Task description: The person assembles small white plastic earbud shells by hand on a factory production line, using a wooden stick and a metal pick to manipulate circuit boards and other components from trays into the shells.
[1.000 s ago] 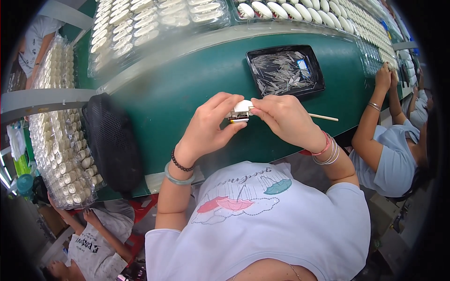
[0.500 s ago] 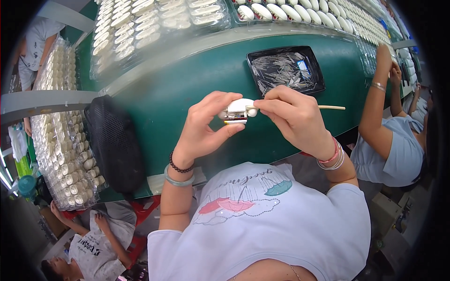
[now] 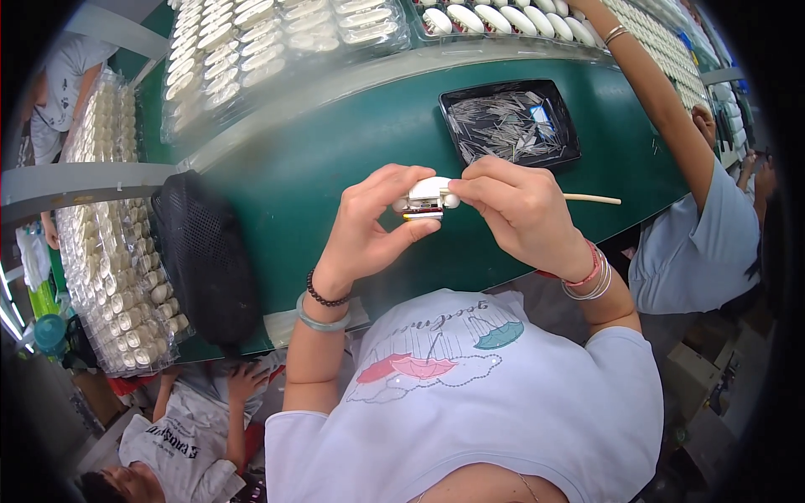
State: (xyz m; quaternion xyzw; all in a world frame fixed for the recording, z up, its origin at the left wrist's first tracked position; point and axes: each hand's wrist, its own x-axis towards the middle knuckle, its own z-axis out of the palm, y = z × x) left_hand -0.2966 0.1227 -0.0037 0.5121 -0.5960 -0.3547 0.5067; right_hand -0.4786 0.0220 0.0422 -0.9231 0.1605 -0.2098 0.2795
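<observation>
My left hand (image 3: pixel 365 220) grips a small white plastic device (image 3: pixel 429 189) between thumb and fingers, above the green table. The near side of its housing is uncovered, showing a dark inner part and a red and white edge. My right hand (image 3: pixel 521 208) pinches a slim cream-coloured stick (image 3: pixel 594 199), whose long end sticks out to the right behind the hand. Its other end, mostly hidden by my fingers, points at the device's right side. The right fingertips are against or very near the housing; contact is hard to make out.
Beyond my right hand lies a black tray (image 3: pixel 573 149) of thin clear strips. Clear trays of white oval shells (image 3: pixel 268 59) line the far side, with more stacked at left (image 3: pixel 126 285). A black mesh pouch (image 3: pixel 205 260) lies left; a co-worker's arm (image 3: pixel 662 92) reaches across at right.
The co-worker on the right has stretched an arm to the far white shells. The person at lower left has shifted. My hands and the device have barely moved.
</observation>
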